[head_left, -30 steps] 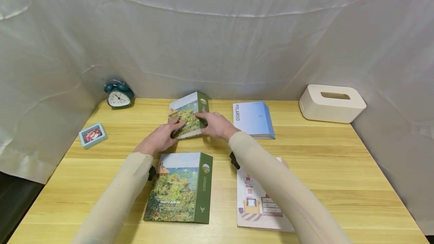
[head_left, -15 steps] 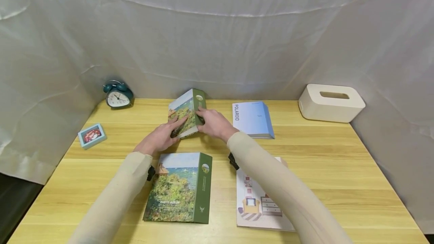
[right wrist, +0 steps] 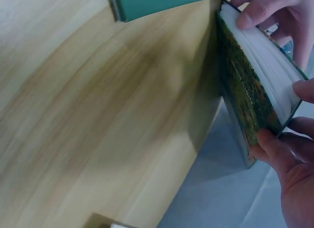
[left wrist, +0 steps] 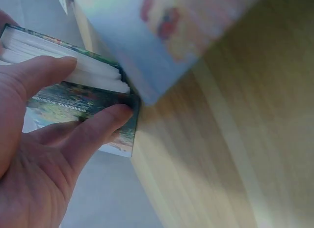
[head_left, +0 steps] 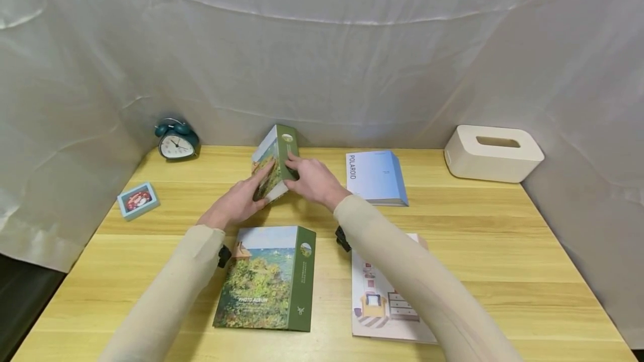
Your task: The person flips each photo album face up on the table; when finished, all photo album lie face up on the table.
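Note:
Both hands hold a small photo album point(head_left: 266, 152) with a seaside painting on its cover, near the back of the wooden table. It stands tilted, green spine raised to the right, white page edges toward me. My left hand point(head_left: 236, 200) grips the left side. In the left wrist view its thumb point(left wrist: 54, 68) lies on the page edges and its fingers press the cover. At the spine side, my right hand point(head_left: 314, 183) pinches the album between thumb and fingers point(right wrist: 270, 142). A larger matching photo album point(head_left: 261, 278) lies flat in front, below the hands.
A blue POLAROID book point(head_left: 374, 177) lies right of the hands. Under the right forearm is a book with furniture drawings point(head_left: 369, 317), partly hidden. A teal alarm clock point(head_left: 176, 141) and blue picture frame point(head_left: 138, 201) stand left; a white tissue box point(head_left: 495, 155) is back right.
The held album has been tilted up further, its spine side rising and shifting left. My right hand has moved slightly left and away from me with it; the other objects have not moved.

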Demonstrator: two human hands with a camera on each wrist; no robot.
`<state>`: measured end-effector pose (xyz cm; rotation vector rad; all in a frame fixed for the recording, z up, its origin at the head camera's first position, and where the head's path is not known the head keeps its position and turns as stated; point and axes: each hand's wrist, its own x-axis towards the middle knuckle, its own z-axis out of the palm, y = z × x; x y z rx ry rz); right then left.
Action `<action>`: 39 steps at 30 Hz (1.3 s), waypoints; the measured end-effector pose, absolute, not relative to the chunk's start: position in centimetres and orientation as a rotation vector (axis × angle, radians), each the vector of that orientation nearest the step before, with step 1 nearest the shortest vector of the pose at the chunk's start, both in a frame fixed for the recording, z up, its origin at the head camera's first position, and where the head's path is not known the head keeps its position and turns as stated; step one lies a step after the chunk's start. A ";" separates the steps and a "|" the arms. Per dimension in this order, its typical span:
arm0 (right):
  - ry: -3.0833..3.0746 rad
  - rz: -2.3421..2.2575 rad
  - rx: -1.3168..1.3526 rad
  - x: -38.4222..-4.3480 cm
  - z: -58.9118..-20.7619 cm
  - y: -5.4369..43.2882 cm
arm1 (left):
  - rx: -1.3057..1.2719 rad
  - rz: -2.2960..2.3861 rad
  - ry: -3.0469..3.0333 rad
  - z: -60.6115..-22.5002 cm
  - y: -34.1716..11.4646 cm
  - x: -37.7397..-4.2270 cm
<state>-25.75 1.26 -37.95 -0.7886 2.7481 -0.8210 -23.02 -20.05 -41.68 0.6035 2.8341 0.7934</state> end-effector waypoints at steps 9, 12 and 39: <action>2.765 -0.827 -0.811 -25.6 -37.8 0.9 | 0.598 0.850 2.817 -41.6 -20.0 -23.1; 2.762 -0.849 -0.825 -25.6 -37.7 0.7 | 0.581 0.892 2.806 -41.7 -20.1 -23.1; 2.806 -0.903 -0.912 -25.6 -37.4 -0.1 | 0.506 1.168 2.768 -40.3 -20.3 -22.8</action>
